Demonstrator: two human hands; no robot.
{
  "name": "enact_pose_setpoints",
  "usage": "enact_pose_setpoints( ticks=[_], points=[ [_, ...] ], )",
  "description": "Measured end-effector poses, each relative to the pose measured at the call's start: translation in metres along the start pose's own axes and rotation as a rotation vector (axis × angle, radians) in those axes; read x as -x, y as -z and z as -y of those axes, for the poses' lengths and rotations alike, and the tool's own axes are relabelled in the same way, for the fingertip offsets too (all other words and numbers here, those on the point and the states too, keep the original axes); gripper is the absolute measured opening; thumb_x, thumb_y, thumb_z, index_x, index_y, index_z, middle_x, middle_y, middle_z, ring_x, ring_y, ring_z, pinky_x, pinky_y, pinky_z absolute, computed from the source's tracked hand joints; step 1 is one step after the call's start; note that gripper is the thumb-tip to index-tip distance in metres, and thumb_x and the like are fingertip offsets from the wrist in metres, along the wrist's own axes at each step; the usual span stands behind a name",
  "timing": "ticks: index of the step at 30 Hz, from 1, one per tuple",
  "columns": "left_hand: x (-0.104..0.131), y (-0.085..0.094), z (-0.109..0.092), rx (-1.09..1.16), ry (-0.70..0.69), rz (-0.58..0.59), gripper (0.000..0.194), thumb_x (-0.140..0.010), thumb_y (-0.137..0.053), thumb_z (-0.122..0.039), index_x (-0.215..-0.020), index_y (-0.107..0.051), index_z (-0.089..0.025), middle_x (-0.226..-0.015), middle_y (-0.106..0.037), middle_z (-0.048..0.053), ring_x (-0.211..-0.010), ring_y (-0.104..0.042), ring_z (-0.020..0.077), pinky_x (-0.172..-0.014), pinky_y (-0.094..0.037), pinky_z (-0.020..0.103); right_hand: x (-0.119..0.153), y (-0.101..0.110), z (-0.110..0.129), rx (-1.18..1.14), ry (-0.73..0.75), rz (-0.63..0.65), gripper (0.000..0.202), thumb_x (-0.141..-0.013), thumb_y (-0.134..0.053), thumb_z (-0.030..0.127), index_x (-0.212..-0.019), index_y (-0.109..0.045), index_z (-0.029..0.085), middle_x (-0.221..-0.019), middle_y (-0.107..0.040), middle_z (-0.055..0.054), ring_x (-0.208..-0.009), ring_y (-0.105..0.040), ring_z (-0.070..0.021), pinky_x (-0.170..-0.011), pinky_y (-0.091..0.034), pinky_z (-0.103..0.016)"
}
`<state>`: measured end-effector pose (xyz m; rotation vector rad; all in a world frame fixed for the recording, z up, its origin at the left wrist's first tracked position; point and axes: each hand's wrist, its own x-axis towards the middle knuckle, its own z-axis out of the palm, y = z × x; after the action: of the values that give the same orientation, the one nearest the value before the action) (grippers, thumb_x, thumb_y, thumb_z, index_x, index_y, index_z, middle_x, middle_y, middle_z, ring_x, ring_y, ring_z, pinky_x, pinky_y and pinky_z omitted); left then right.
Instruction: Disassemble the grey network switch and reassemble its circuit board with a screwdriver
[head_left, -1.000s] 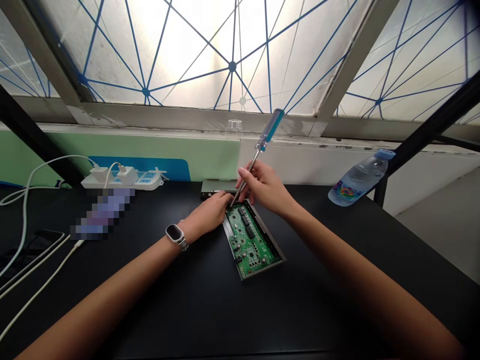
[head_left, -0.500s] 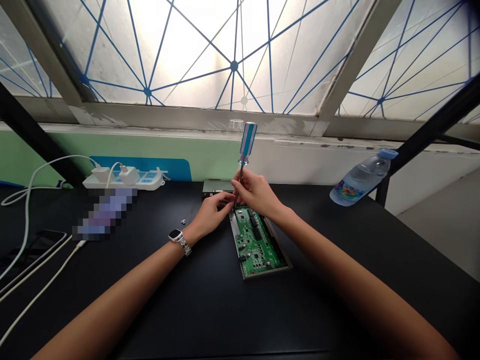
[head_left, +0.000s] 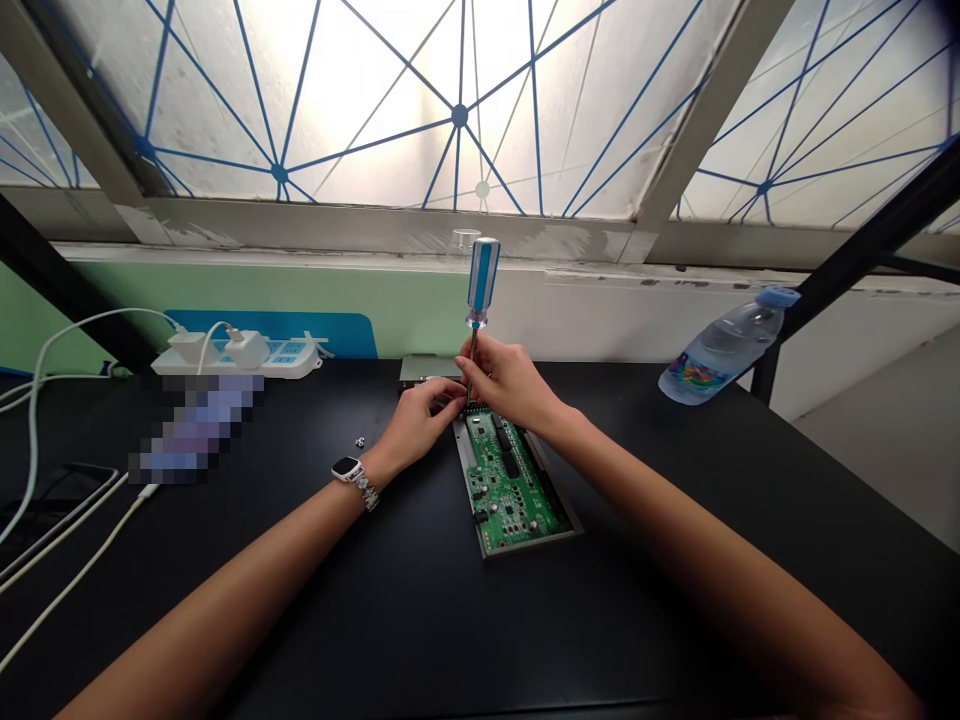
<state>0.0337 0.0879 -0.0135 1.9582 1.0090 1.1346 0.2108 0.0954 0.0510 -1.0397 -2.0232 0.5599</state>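
A screwdriver with a clear and blue striped handle stands nearly upright, its tip down at the far left corner of a green circuit board. The board sits in a shallow metal case. With fingertips pinched round the shaft, my right hand grips the screwdriver below its handle. My left hand is closed, thumb and fingers drawn together beside the screwdriver's tip at the case's corner; what they hold, if anything, is hidden. A few tiny screws lie on the black table left of my left hand.
Behind my hands is a grey metal box. A white power strip with plugs and cables stands at the back left, near a pixelated object. At the back right, a water bottle leans by the black frame.
The screwdriver has become a little more upright, its handle shifting slightly left. Both hands stay at the board's far corner. The whole view has shifted slightly.
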Motion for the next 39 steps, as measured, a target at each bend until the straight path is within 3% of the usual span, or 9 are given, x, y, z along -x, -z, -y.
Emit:
enact_pose_setpoints(
  ticks=[20,29,31,33,36,39],
  points=[
    [0.000,0.001,-0.002,-0.034,-0.022,0.002,0.014,-0.096,-0.061,-0.027,-0.100,-0.072,-0.020,-0.102,-0.077,0.006,-0.093,-0.071,0.0217,-0.086,-0.056,0.034,0.001,0.003,-0.001,-0.048,-0.008,0.033,0.011,-0.098,-0.055,0.028,-0.089,-0.053,0.023,-0.065,-0.058,0.003,-0.058,-0.058,-0.0139,-0.063,-0.049,-0.030],
    [0.001,-0.001,-0.002,-0.004,-0.007,0.022,0.021,-0.098,-0.060,-0.030,-0.110,-0.073,-0.019,-0.113,-0.078,0.008,-0.102,-0.072,0.0243,-0.086,-0.056,0.034,-0.001,0.009,0.000,-0.097,-0.066,0.146,0.011,-0.098,-0.052,0.025,-0.103,-0.060,0.019,-0.070,-0.066,0.000,-0.062,-0.067,-0.0163,-0.065,-0.053,-0.032],
    [-0.001,-0.002,-0.004,0.047,-0.010,0.029,0.025,-0.099,-0.059,-0.030,-0.117,-0.073,-0.019,-0.121,-0.077,0.009,-0.110,-0.071,0.0257,-0.094,-0.055,0.035,0.000,0.011,0.001,-0.067,-0.070,0.154,0.016,-0.099,-0.051,0.025,-0.107,-0.062,0.018,-0.077,-0.068,-0.002,-0.065,-0.068,-0.0167,-0.067,-0.054,-0.033],
    [-0.002,-0.004,-0.005,0.084,-0.015,0.033,0.027,-0.099,-0.059,-0.031,-0.119,-0.074,-0.018,-0.122,-0.077,0.009,-0.112,-0.071,0.0265,-0.098,-0.054,0.036,0.001,0.012,0.001,-0.002,-0.050,0.151,0.021,-0.100,-0.050,0.026,-0.112,-0.063,0.017,-0.095,-0.071,-0.007,-0.071,-0.068,-0.0172,-0.072,-0.054,-0.035],
    [-0.004,-0.008,-0.006,0.070,-0.025,0.016,0.028,-0.100,-0.059,-0.034,-0.114,-0.077,-0.018,-0.115,-0.080,0.008,-0.104,-0.073,0.0268,-0.092,-0.055,0.035,0.001,0.013,0.002,0.087,-0.006,0.148,0.022,-0.100,-0.051,0.028,-0.114,-0.064,0.017,-0.116,-0.068,-0.012,-0.079,-0.067,-0.0178,-0.077,-0.053,-0.037],
    [-0.004,-0.010,-0.005,0.038,-0.027,-0.030,0.028,-0.099,-0.061,-0.035,-0.110,-0.079,-0.018,-0.109,-0.081,0.007,-0.099,-0.075,0.0264,-0.088,-0.056,0.034,0.000,0.014,0.005,0.089,-0.015,0.096,0.020,-0.098,-0.058,0.036,-0.108,-0.062,0.019,-0.105,-0.071,-0.008,-0.070,-0.064,-0.0161,-0.069,-0.050,-0.034]
  ],
)
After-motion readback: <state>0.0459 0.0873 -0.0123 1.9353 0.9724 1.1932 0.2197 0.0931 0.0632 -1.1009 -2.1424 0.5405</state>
